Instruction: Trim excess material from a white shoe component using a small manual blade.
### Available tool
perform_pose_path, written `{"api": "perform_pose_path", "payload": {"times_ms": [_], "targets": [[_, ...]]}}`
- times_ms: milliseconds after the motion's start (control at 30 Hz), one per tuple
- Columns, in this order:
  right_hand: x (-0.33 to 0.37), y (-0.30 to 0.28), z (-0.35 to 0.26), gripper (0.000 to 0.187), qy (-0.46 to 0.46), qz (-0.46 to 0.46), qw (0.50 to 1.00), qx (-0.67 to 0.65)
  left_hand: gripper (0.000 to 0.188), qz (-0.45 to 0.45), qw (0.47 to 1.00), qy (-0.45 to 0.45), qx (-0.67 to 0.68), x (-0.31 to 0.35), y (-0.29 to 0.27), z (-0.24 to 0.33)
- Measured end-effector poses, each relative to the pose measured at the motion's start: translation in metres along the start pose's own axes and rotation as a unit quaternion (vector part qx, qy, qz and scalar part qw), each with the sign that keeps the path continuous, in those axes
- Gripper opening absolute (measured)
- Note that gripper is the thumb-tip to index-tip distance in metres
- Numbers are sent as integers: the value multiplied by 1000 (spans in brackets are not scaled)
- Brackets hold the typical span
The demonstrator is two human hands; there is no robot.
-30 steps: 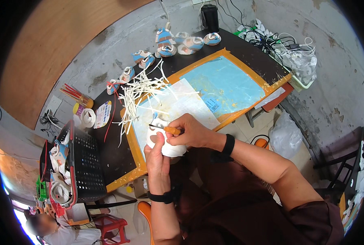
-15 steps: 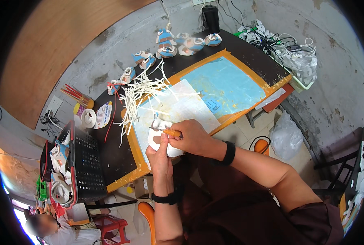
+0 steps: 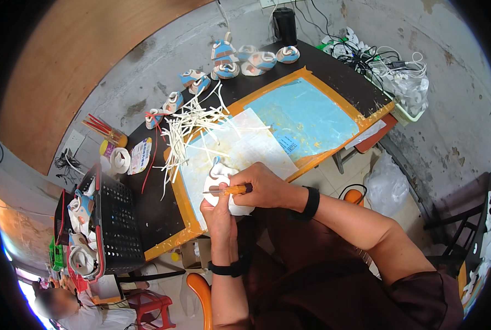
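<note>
Near the front edge of the table, my left hand (image 3: 219, 217) is closed around a small white shoe (image 3: 217, 172) with a brown patch and a light blue tab at its top end. My left thumb lies on the shoe's face; the other fingers are hidden beneath. In my right hand (image 3: 267, 188) is an awl-like tool (image 3: 236, 189) with an amber handle. Its thin metal shaft points left across the shoe, just above my left thumb. Whether the tip touches the shoe I cannot tell.
White cord strips (image 3: 193, 124) lie heaped beyond the white sheet (image 3: 248, 140). Small blue-and-white shoes (image 3: 225, 70) line the table's back. At left stands a black basket (image 3: 116, 220) of shoes; a cable-filled bin (image 3: 408, 113) is at right. A person (image 3: 88, 313) sits lower left.
The tool has swung from pointing up-left to lying nearly level, its handle end now showing. Both hands and the shoe have shifted slightly right.
</note>
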State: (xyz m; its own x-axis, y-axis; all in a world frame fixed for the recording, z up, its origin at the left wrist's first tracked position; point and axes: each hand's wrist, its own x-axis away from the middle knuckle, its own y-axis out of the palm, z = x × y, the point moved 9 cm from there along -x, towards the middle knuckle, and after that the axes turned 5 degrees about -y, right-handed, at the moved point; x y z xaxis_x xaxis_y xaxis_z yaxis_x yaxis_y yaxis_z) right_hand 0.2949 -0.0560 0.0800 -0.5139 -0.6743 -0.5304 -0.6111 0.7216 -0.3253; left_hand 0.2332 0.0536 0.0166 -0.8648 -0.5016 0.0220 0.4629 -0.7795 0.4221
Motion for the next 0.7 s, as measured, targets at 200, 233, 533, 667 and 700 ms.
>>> {"api": "perform_pose_path", "payload": {"times_ms": [200,233,533,667,700], "targets": [[0,2,-3,17,-15,-16,999,25,23,0,999,-23,25,1,3,-2],[0,2,-3,17,-15,-16,999,25,23,0,1000,-20,20,1,3,-3],[-2,2,-6,20,-33,-40,998,26,24,-8,1000,-21,18,3,5,-2],[2,-2,-6,15,-18,-8,998,54,26,-12,999,-34,38,1,3,-3],[4,-6,-6,17,-10,15,998,67,26,-11,999,-34,38,1,1,-2]]}}
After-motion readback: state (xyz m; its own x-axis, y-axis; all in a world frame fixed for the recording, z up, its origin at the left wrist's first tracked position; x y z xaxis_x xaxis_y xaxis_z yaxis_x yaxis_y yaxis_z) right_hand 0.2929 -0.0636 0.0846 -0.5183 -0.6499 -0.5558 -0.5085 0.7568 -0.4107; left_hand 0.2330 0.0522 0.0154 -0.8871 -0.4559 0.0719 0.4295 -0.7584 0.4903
